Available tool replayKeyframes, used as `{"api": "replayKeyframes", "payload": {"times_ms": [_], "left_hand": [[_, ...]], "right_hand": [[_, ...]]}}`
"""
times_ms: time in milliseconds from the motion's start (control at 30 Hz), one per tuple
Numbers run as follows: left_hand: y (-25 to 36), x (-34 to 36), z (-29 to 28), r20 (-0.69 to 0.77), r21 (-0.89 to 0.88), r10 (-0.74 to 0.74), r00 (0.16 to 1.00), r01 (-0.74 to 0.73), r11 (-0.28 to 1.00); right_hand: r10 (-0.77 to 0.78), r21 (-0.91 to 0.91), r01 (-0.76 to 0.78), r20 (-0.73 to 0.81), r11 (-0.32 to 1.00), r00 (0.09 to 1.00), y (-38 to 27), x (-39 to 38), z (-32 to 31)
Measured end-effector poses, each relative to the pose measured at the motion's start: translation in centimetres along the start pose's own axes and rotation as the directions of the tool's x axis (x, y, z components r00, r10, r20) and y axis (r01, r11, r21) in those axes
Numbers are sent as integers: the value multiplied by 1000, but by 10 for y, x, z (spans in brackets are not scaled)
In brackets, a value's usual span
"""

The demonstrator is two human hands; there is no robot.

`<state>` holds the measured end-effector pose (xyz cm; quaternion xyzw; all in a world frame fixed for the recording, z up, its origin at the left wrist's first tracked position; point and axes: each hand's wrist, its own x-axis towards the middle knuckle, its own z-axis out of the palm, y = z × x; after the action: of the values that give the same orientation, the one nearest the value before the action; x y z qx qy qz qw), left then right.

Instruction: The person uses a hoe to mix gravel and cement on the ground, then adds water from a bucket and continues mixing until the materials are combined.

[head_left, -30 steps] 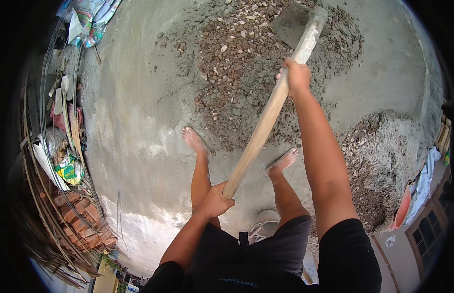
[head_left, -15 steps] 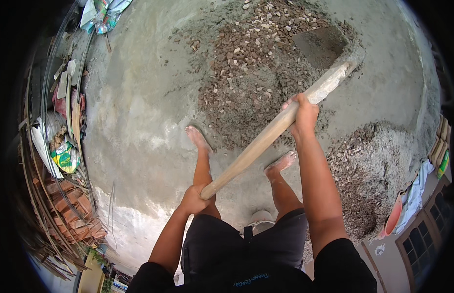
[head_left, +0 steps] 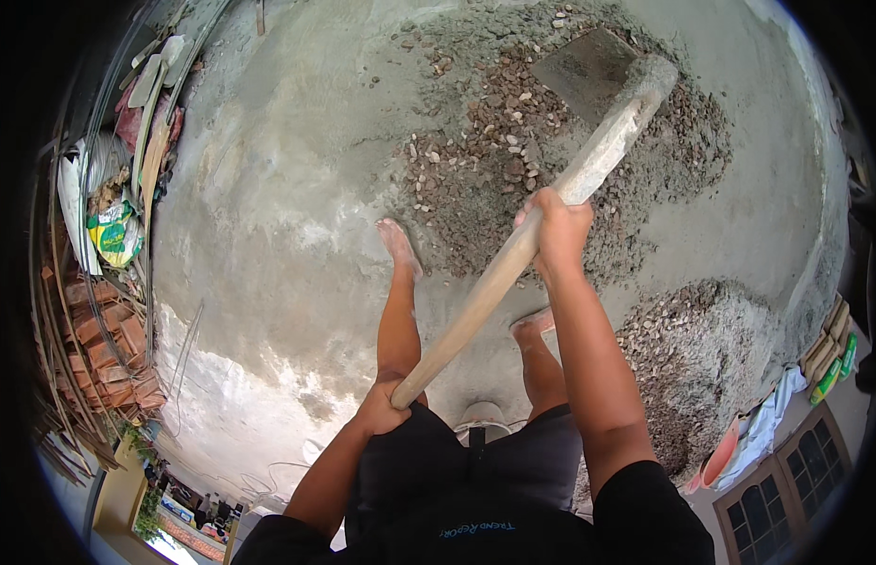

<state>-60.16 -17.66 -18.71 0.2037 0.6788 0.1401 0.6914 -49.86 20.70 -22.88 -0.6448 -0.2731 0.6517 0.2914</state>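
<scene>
A hoe with a thick wooden handle (head_left: 471,315) slants across the view from lower left to upper right. My left hand (head_left: 383,411) is closed round the butt end of the handle, in front of my left thigh. Farther up, my right hand (head_left: 560,231) grips the handle below its pale, mortar-smeared head end. The wide grey metal blade (head_left: 584,75) is at the far side of a spread heap of wet gravel and mortar (head_left: 504,122). Whether the blade touches the heap, I cannot tell.
My bare feet stand on the wet grey floor (head_left: 268,179) near the heap. A second gravel and powder pile (head_left: 711,348) lies at the right. A bucket (head_left: 483,414) sits between my legs. Broken red bricks (head_left: 108,330), bent rods and sacks line the left edge.
The hoe's head has shifted left and a little farther away, and more of its end shows. Both hands have kept their grip. The whole view has turned slightly.
</scene>
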Motion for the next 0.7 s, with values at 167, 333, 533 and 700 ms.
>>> {"api": "replayKeyframes", "payload": {"times_ms": [167, 333, 533, 700], "left_hand": [[7, 107, 128, 43, -448, 3, 999, 17, 894], [-44, 41, 194, 234, -416, -161, 959, 249, 875], [10, 90, 134, 57, -395, 21, 998, 3, 919], [73, 174, 94, -204, -533, 156, 967, -243, 810]], "right_hand": [[-98, -478, 145, 123, 866, 988, 18, 110, 26], [96, -550, -83, -6, 831, 995, 97, 50, -23], [-41, -507, 87, 101, 857, 994, -5, 40, 42], [-179, -589, 290, 241, 754, 954, -46, 165, 151]]}}
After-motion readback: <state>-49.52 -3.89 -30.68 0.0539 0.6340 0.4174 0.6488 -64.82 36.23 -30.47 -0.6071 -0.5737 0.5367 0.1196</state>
